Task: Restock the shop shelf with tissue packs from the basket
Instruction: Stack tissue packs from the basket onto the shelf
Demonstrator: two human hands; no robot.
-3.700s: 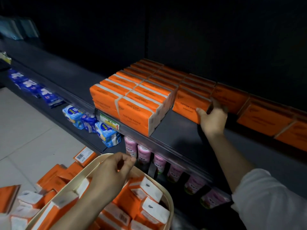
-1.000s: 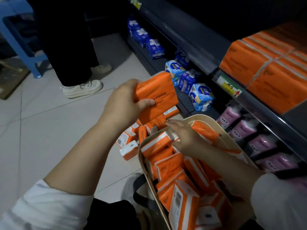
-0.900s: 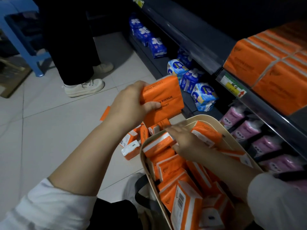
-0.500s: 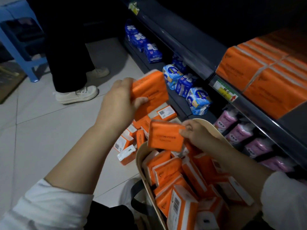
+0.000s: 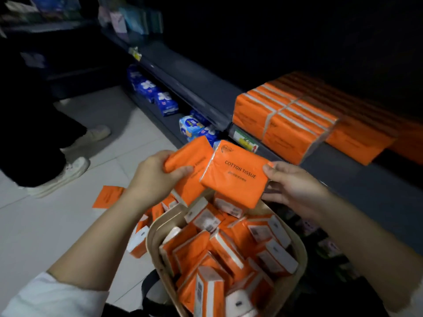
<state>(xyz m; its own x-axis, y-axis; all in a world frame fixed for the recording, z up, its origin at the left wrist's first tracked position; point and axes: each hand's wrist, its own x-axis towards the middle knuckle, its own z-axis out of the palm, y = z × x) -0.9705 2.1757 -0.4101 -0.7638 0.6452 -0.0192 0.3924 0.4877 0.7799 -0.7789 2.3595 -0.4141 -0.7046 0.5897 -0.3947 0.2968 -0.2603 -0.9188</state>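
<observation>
My left hand [image 5: 151, 179] grips an orange tissue pack [image 5: 187, 156] by its left end. My right hand [image 5: 295, 186] pinches a second orange pack [image 5: 235, 177], printed COTTON TISSUE, by its right end. Both packs are held side by side above the beige basket [image 5: 155, 234], which is full of several orange and white tissue packs [image 5: 219, 252]. To the upper right, the dark shelf [image 5: 357, 179] carries rows of orange packs [image 5: 288, 120], with bare shelf in front of them.
A person in dark trousers and white shoes [image 5: 68, 170] stands on the tiled floor at left. Loose orange packs [image 5: 107, 196] lie on the floor beside the basket. Blue and white packets [image 5: 164, 101] fill the lower shelf. A price tag [image 5: 246, 140] marks the shelf edge.
My right hand has lifted its pack out of the basket and brought it up beside the pack in my left hand. The view has tilted up toward the shelf.
</observation>
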